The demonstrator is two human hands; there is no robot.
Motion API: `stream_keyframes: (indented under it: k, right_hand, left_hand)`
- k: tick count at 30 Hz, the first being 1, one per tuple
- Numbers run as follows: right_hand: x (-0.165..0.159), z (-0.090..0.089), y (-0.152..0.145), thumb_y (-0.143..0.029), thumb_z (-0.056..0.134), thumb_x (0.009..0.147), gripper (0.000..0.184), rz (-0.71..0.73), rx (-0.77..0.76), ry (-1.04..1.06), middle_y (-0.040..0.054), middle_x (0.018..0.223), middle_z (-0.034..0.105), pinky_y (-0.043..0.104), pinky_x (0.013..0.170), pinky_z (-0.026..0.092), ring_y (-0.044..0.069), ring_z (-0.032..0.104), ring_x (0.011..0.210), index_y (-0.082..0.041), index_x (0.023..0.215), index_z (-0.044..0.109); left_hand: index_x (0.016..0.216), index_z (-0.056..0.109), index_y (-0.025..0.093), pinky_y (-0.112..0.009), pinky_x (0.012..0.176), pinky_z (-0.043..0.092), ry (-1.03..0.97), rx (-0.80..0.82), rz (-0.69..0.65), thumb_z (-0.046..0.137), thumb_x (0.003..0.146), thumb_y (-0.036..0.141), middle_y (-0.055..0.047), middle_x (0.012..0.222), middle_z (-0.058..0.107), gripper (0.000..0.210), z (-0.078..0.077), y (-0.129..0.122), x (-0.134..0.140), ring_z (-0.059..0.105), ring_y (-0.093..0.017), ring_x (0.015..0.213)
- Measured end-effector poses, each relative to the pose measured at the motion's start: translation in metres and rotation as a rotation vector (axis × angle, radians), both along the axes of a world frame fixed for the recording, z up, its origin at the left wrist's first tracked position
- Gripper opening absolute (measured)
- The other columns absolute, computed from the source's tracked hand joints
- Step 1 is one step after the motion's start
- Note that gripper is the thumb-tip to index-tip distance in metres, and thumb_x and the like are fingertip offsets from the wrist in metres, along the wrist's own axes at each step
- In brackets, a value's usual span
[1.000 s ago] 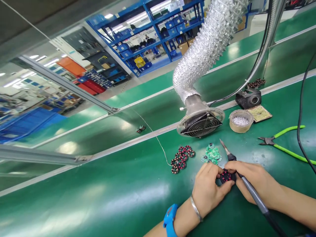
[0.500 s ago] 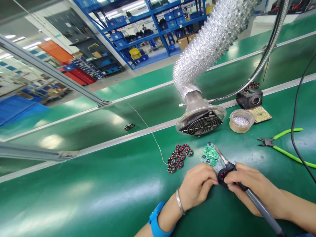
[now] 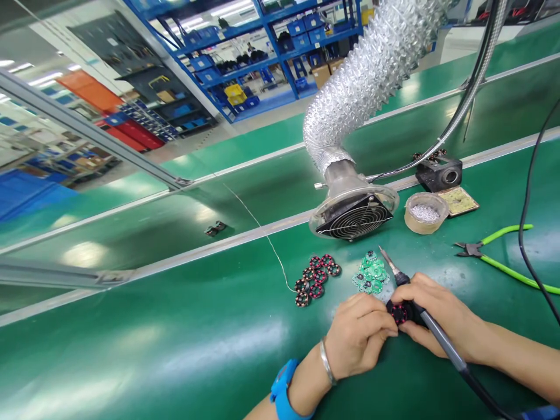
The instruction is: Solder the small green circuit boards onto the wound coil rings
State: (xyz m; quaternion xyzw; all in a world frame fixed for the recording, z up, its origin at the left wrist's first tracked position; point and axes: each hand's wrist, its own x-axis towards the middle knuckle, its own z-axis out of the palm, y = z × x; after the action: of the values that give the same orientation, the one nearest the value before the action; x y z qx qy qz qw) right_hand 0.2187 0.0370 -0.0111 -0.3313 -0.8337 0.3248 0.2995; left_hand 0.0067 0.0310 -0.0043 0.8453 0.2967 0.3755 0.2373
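My right hand [image 3: 444, 318] is closed around a soldering iron [image 3: 441, 338], whose bare metal tip points up and away toward the extractor fan. The same hand's thumb and fingers also grip a small black motor stator [image 3: 399, 313] with red windings. My left hand [image 3: 363, 332] is closed in a pinch at the stator's left edge; its fingertips are partly hidden. Just beyond the hands lies a pile of small green circuit boards [image 3: 371, 273]. Left of that pile, several stators [image 3: 315, 276] with red or copper windings sit in a cluster.
A fume extractor fan [image 3: 356, 221] hangs from a silver duct [image 3: 354, 87]. To its right stand a tub of metal shavings [image 3: 422, 224], a yellowish sponge tray [image 3: 457, 201] and a black iron holder [image 3: 440, 175]. Green-handled cutters [image 3: 470, 249] and a black cable [image 3: 522, 221] lie at right.
Both hands have shifted slightly, and the stator between them now faces me more, showing more of its windings. On the strip behind, small dark parts have moved left.
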Motion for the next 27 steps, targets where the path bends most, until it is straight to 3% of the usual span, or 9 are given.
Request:
stream_keyframes:
  k: [2, 5, 9, 12, 16, 22, 27]
  right_hand:
    - [-0.002, 0.000, -0.002, -0.004, 0.053, 0.081, 0.034, -0.015, 0.016, 0.005, 0.0017, 0.086, 0.057, 0.028, 0.068, 0.039, 0.018, 0.045, 0.077, -0.022, 0.110, 0.047]
    - [-0.003, 0.000, -0.002, -0.006, 0.053, 0.082, 0.033, -0.002, 0.022, 0.007, 0.0022, 0.087, 0.058, 0.028, 0.069, 0.039, 0.018, 0.045, 0.078, -0.022, 0.110, 0.047]
    - [-0.001, 0.001, -0.001, -0.003, 0.051, 0.080, 0.034, 0.025, 0.039, 0.004, 0.0022, 0.085, 0.055, 0.027, 0.066, 0.038, 0.017, 0.045, 0.077, -0.021, 0.108, 0.047]
    - [0.000, 0.001, 0.000, -0.001, 0.048, 0.080, 0.034, 0.049, 0.044, 0.011, 0.0023, 0.084, 0.055, 0.026, 0.064, 0.037, 0.017, 0.045, 0.076, -0.021, 0.108, 0.047]
    - [0.001, 0.001, 0.000, 0.000, 0.047, 0.082, 0.034, 0.078, 0.038, 0.026, 0.0031, 0.088, 0.056, 0.026, 0.067, 0.040, 0.016, 0.046, 0.076, -0.021, 0.109, 0.047]
    - [0.002, 0.003, 0.001, -0.001, 0.048, 0.077, 0.041, 0.070, 0.023, 0.064, 0.0040, 0.092, 0.059, 0.027, 0.069, 0.043, 0.017, 0.049, 0.077, -0.020, 0.114, 0.046]
    - [0.003, 0.005, 0.001, -0.002, 0.046, 0.077, 0.042, 0.049, 0.074, 0.052, 0.0070, 0.098, 0.062, 0.030, 0.068, 0.045, 0.018, 0.051, 0.077, -0.019, 0.114, 0.047]
  left_hand:
    - [0.079, 0.062, 0.020, -0.023, 0.061, 0.047, -0.099, -0.057, 0.037, 0.057, 0.087, 0.014, -0.001, 0.072, 0.062, 0.011, 0.005, 0.000, -0.005, 0.058, -0.012, 0.065]
    - [0.078, 0.060, 0.020, -0.022, 0.060, 0.047, -0.196, -0.040, 0.256, 0.061, 0.086, 0.016, 0.000, 0.070, 0.059, 0.009, 0.010, 0.005, -0.013, 0.056, -0.012, 0.065]
    - [0.084, 0.062, 0.019, -0.023, 0.060, 0.048, -0.013, -0.075, 0.454, 0.056, 0.087, 0.013, -0.001, 0.078, 0.060, 0.009, 0.004, 0.015, -0.019, 0.057, -0.013, 0.069]
    - [0.097, 0.064, 0.017, -0.027, 0.064, 0.051, 0.178, -0.097, 0.505, 0.054, 0.086, 0.015, -0.005, 0.088, 0.061, 0.015, -0.004, 0.018, -0.019, 0.058, -0.016, 0.074]
    - [0.106, 0.063, 0.014, -0.038, 0.074, 0.053, 0.353, -0.089, 0.557, 0.064, 0.080, 0.023, -0.009, 0.093, 0.060, 0.027, -0.008, 0.018, -0.016, 0.059, -0.024, 0.085]
    - [0.093, 0.063, 0.017, -0.037, 0.073, 0.053, 0.376, -0.219, 0.538, 0.070, 0.079, 0.020, -0.006, 0.088, 0.063, 0.016, -0.004, 0.016, -0.019, 0.060, -0.022, 0.081]
    - [0.089, 0.062, 0.018, -0.035, 0.076, 0.050, 0.316, -0.208, 0.474, 0.069, 0.079, 0.015, -0.005, 0.088, 0.063, 0.012, -0.004, 0.014, -0.019, 0.059, -0.021, 0.083]
